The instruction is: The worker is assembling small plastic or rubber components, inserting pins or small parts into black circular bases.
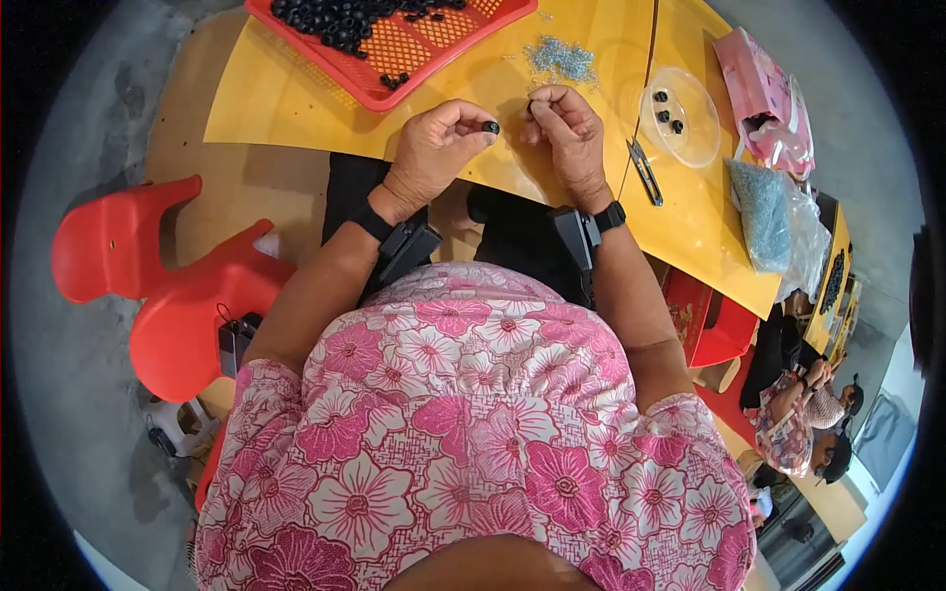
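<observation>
Between the thumb and fingertips of my left hand (434, 153) is a small black cylindrical piece (490, 127) with a hole in its end. My right hand (572, 138) is a little to the right, thumb and index finger pinched together on a small dark piece (529, 106), mostly covered by the fingers. Both hands are just above the near edge of the yellow table (611, 212), apart from each other. Beyond them lies a loose pile of tiny bluish transparent pieces (562, 61).
A red mesh basket (384, 97) of black pieces stands far left. Rightward are thread snips (644, 172), a transparent round dish (698, 148) with three black pieces, a bag of bluish pieces (761, 212) and a pink bag (754, 84). Red chairs (177, 335) stand left; another person (788, 419) sits right.
</observation>
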Demonstrator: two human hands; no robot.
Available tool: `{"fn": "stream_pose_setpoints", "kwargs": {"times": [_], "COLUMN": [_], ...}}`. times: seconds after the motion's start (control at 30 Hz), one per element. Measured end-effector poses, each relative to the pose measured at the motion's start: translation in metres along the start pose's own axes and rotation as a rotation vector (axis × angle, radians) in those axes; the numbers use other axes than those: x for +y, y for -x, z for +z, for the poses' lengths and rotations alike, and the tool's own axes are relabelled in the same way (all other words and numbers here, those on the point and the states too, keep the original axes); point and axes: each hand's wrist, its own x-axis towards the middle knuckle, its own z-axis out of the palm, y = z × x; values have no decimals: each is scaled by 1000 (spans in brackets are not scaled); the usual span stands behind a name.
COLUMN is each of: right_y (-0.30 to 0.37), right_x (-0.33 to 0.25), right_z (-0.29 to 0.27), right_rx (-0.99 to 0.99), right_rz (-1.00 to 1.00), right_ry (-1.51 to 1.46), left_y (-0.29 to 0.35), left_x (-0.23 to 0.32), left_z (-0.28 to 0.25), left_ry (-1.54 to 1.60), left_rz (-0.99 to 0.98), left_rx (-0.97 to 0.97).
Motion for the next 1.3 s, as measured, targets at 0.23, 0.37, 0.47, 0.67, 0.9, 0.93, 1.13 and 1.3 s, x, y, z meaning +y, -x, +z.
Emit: {"fn": "stream_pose_setpoints", "kwargs": {"times": [0.23, 0.37, 0.47, 0.67, 0.9, 0.93, 1.13, 1.3], "right_y": [8, 3, -3, -4, 2, 6, 9, 9], "right_x": [-6, -4, -12, -16, -8, -11, -7, 1], "right_z": [16, 12, 10, 10, 11, 14, 13, 6], "right_rx": [24, 2, 30, 27, 20, 47, 52, 68], "right_rz": [18, -20, -37, -47, -19, 40, 61, 70], "right_ry": [-371, -297, -217, -301, -321, -376, -437, -341], "left_y": [-11, -11, -15, -15, -13, -13, -18, -19], "left_x": [5, 8, 6, 11, 13, 14, 5, -1], "left_z": [2, 2, 0, 3, 0, 1, 2, 5], "left_ry": [19, -57, -120, -1, -186, -237, -180, -148], "left_rz": [58, 76, 101, 110, 75, 74, 78, 82], "left_rx": [-62, -63, -66, -21, -23, -28, -57, -62]}}
